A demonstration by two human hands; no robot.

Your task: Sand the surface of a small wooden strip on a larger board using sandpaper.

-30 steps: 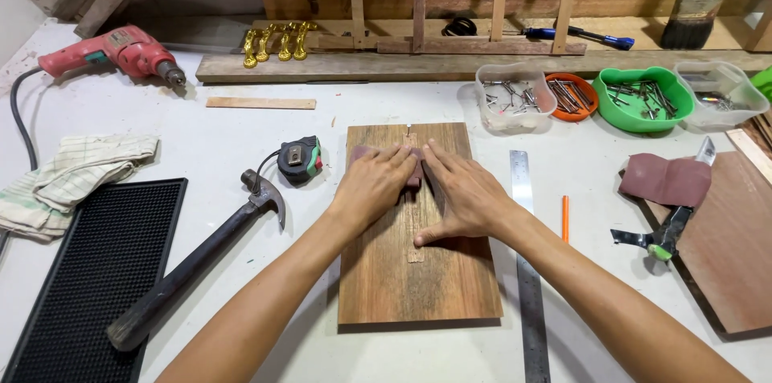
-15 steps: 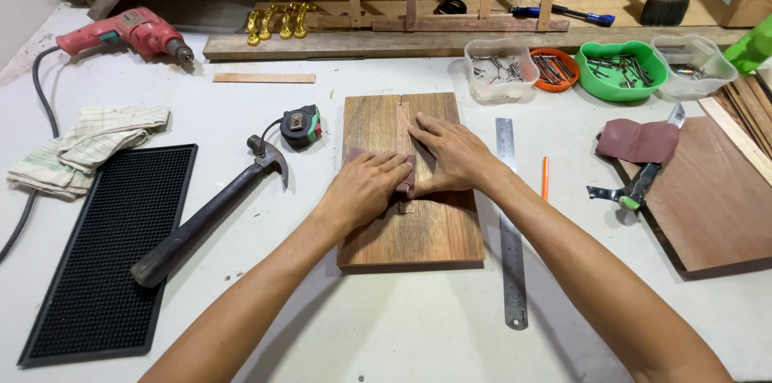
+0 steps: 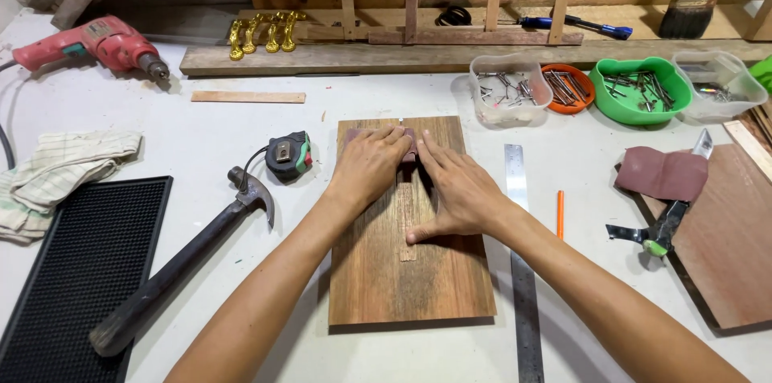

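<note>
**Two hands on one wooden board**

One flat rectangular wooden board (image 3: 406, 278), brown with long grain, lying on the pale worktop (image 3: 201, 133). Left hand (image 3: 368, 166) pressed flat, fingers together and stretched out, on a small dark red sandpaper piece (image 3: 410, 146) near the far edge of the board. Right hand (image 3: 454, 190) laid open and flat just beside it at 3 o'clock, thumb spread out, gripping nothing.

At 9 o'clock of the board: one hammer (image 3: 181, 266) with dark handle, one round tape measure (image 3: 288, 156) in black, green and red, one black ribbed rubber mat (image 3: 72, 270), one striped cloth (image 3: 56, 174). At 10 o'clock: one red electric drill (image 3: 88, 41), one thin wood strip (image 3: 248, 96), four shiny gold handles (image 3: 257, 33).

At 1 o'clock: four small tubs of nails and screws, two clear (image 3: 508, 92) (image 3: 718, 87), one orange (image 3: 569, 87), one green (image 3: 641, 92). At 3 o'clock: one steel ruler (image 3: 521, 254), one orange pencil (image 3: 560, 214), one second sandpaper sheet (image 3: 663, 172), one brush (image 3: 690, 9) far behind.
</note>
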